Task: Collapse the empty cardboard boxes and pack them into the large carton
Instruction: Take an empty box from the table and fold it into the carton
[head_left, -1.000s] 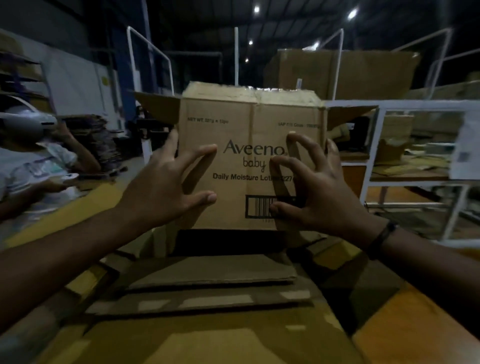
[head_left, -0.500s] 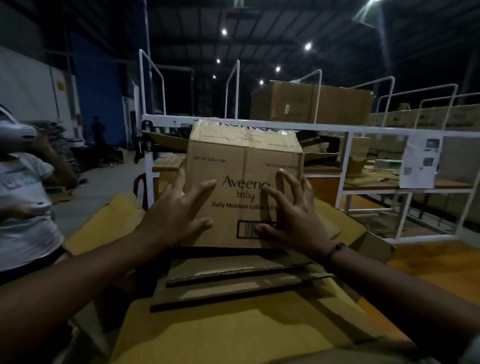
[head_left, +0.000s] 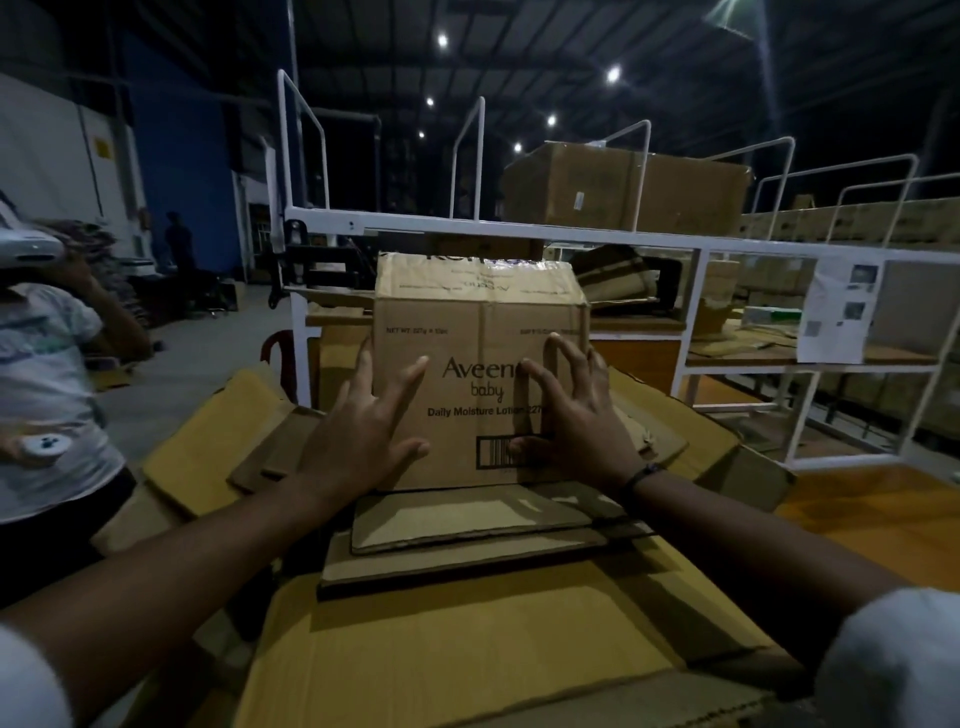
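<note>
A brown Aveeno baby cardboard box (head_left: 480, 332) stands upright in the middle, its printed face towards me and its taped top closed. My left hand (head_left: 363, 436) lies on the left part of that face with its fingers spread. My right hand (head_left: 571, 415) presses spread fingers on the right part, over the barcode. Below the box, flattened cardboard sheets (head_left: 467, 525) lie stacked inside the large carton, whose near flap (head_left: 467, 644) folds out towards me.
A white metal rack (head_left: 519, 231) with more cartons stands right behind the box. A person in a light shirt (head_left: 47, 389) stands at the left edge. Orange floor (head_left: 872, 514) shows at the right, grey floor at the left.
The box's side flaps, open a second ago, no longer show. The view has pulled back and up, so the box looks smaller. Both hands stay spread on its front face.
</note>
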